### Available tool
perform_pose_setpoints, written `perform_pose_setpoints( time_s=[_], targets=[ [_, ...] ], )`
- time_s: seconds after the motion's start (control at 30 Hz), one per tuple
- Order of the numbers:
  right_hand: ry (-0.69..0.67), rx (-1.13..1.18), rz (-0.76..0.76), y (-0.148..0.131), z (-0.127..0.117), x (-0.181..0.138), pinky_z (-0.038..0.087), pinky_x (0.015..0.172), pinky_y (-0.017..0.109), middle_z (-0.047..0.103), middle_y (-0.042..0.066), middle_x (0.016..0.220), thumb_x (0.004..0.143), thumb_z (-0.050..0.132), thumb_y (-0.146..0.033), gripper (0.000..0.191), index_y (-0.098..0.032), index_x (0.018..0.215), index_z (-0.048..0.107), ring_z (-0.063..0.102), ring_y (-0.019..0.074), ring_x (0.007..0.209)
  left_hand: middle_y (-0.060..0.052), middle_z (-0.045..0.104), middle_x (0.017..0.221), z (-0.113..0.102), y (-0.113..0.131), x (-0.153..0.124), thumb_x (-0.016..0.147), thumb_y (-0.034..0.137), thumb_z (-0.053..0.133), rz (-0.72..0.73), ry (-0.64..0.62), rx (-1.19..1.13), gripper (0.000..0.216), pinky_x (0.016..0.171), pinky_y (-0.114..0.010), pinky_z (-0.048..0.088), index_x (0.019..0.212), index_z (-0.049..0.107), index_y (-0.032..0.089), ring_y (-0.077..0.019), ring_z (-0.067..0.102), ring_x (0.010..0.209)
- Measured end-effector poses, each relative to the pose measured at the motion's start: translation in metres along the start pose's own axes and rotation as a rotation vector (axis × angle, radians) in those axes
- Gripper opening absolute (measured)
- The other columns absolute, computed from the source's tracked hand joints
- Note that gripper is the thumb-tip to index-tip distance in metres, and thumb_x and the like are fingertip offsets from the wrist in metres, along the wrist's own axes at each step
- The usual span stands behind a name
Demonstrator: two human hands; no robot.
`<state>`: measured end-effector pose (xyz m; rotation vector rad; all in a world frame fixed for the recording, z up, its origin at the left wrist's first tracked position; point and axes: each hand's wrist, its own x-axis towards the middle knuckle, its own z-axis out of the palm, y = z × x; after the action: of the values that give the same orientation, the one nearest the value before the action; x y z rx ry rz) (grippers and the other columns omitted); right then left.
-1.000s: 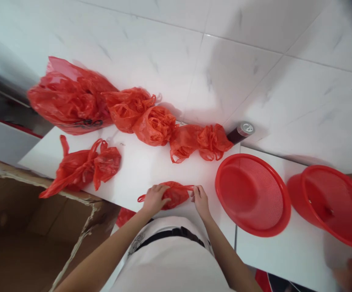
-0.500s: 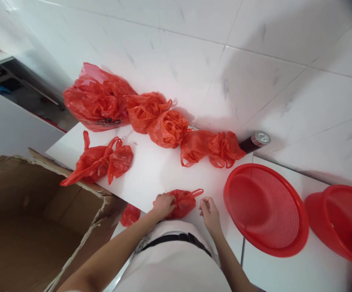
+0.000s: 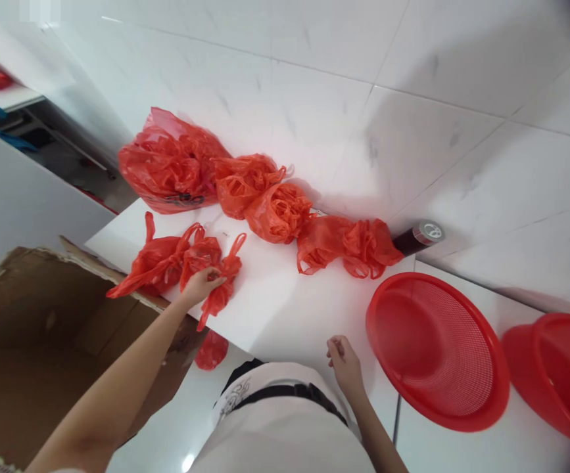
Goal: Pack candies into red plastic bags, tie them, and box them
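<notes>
My left hand [image 3: 200, 284] is stretched out to the left and closed on a small folded red plastic bag [image 3: 223, 286], holding it just beside a bundle of red bags [image 3: 159, 263] at the left edge of the white table [image 3: 275, 309]. My right hand [image 3: 344, 361] rests near the table's front edge with its fingers curled loosely and nothing in them. A row of crumpled red plastic bags [image 3: 265, 203] lies along the tiled wall at the back.
A red mesh basket [image 3: 437, 351] lies on the table to the right, a second red basin [image 3: 558, 374] beyond it. A dark roll of tape [image 3: 420, 235] leans at the wall. An open cardboard box [image 3: 43, 341] stands at the left, below the table.
My left hand has carried the small red bag from the table's front edge leftwards to the bundle. My right hand let go of the bag's handle and stayed near the front edge.
</notes>
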<state>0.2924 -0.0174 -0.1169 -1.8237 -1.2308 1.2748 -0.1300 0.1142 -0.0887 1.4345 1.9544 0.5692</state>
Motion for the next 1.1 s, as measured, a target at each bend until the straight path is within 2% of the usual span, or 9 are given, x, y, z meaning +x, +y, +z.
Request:
perform_pose_setpoints(
  time_s=[0.2, 0.33, 0.47, 0.67, 0.73, 0.8, 0.9, 1.0, 1.1],
  targets=[
    [-0.014, -0.003, 0.007, 0.000, 0.005, -0.004, 0.045, 0.058, 0.027, 0.055, -0.001, 0.067, 0.089, 0.047, -0.053, 0.033, -0.021, 0.085, 0.054, 0.053, 0.0153, 0.058, -0.009, 0.070, 0.101, -0.035, -0.014, 0.010, 0.080, 0.039, 0.053, -0.019, 0.256, 0.097, 0.031, 0.088, -0.039, 0.048, 0.099, 0.066, 0.019, -0.0265, 0.064, 0.091],
    [-0.017, 0.006, 0.010, -0.002, 0.002, -0.006, 0.044, 0.057, 0.026, 0.054, -0.001, 0.067, 0.088, 0.048, -0.052, 0.032, -0.022, 0.083, 0.053, 0.053, 0.0161, 0.060, -0.013, 0.065, 0.109, -0.032, -0.004, -0.002, 0.084, 0.035, 0.047, 0.055, 0.351, 0.123, 0.034, 0.095, -0.045, 0.044, 0.109, 0.062, 0.017, -0.0287, 0.060, 0.102],
    [0.002, 0.028, -0.005, -0.009, 0.000, -0.004, 0.045, 0.055, 0.026, 0.054, -0.001, 0.065, 0.088, 0.048, -0.053, 0.032, -0.022, 0.080, 0.052, 0.053, 0.0160, 0.059, -0.014, 0.060, 0.115, 0.015, 0.022, -0.035, 0.087, 0.037, 0.047, 0.196, 0.278, 0.103, 0.033, 0.104, -0.047, 0.038, 0.109, 0.062, 0.019, -0.0303, 0.052, 0.116],
    [0.084, 0.044, -0.051, -0.033, -0.012, 0.004, 0.045, 0.059, 0.026, 0.056, 0.000, 0.068, 0.088, 0.050, -0.053, 0.032, -0.022, 0.085, 0.054, 0.054, 0.0160, 0.062, -0.007, 0.067, 0.099, 0.118, 0.061, -0.098, 0.088, 0.031, 0.049, 0.358, -0.171, 0.037, 0.021, 0.090, -0.039, 0.050, 0.094, 0.068, 0.024, -0.0232, 0.062, 0.096],
    [0.150, -0.008, -0.068, -0.042, -0.032, 0.008, 0.045, 0.062, 0.027, 0.059, 0.001, 0.071, 0.089, 0.048, -0.052, 0.032, -0.021, 0.088, 0.058, 0.055, 0.0162, 0.063, -0.006, 0.068, 0.097, 0.138, 0.068, -0.106, 0.086, 0.030, 0.051, 0.362, -0.287, 0.036, 0.020, 0.085, -0.038, 0.052, 0.093, 0.069, 0.024, -0.0223, 0.064, 0.090],
    [0.270, -0.083, -0.070, -0.048, -0.064, 0.011, 0.046, 0.067, 0.030, 0.064, 0.004, 0.080, 0.091, 0.045, -0.052, 0.035, -0.021, 0.096, 0.062, 0.059, 0.0181, 0.070, -0.006, 0.069, 0.098, 0.146, 0.072, -0.105, 0.086, 0.030, 0.052, 0.359, -0.365, 0.042, 0.020, 0.083, -0.038, 0.052, 0.094, 0.069, 0.024, -0.0221, 0.065, 0.088],
    [0.544, -0.169, 0.011, -0.044, -0.132, 0.014, 0.047, 0.074, 0.033, 0.068, 0.007, 0.098, 0.091, 0.044, -0.051, 0.038, -0.023, 0.108, 0.063, 0.063, 0.0224, 0.085, -0.007, 0.068, 0.102, 0.142, 0.076, -0.089, 0.087, 0.032, 0.051, 0.344, -0.409, 0.059, 0.022, 0.084, -0.040, 0.052, 0.096, 0.069, 0.024, -0.0233, 0.065, 0.090],
    [0.796, -0.191, 0.104, -0.033, -0.197, 0.015, 0.047, 0.072, 0.036, 0.070, 0.007, 0.093, 0.089, 0.047, -0.047, 0.037, -0.023, 0.113, 0.063, 0.064, 0.0238, 0.082, -0.009, 0.066, 0.106, 0.132, 0.081, -0.068, 0.088, 0.035, 0.048, 0.321, -0.399, 0.078, 0.026, 0.086, -0.043, 0.050, 0.099, 0.068, 0.023, -0.0255, 0.064, 0.095],
    [0.853, -0.254, 0.062, -0.033, -0.230, 0.024, 0.048, 0.076, 0.039, 0.070, 0.009, 0.094, 0.088, 0.049, -0.046, 0.037, -0.021, 0.110, 0.065, 0.064, 0.0245, 0.083, -0.009, 0.065, 0.107, 0.131, 0.092, -0.051, 0.089, 0.037, 0.046, 0.304, -0.400, 0.090, 0.027, 0.086, -0.044, 0.049, 0.101, 0.067, 0.023, -0.0263, 0.062, 0.096]
  ],
)
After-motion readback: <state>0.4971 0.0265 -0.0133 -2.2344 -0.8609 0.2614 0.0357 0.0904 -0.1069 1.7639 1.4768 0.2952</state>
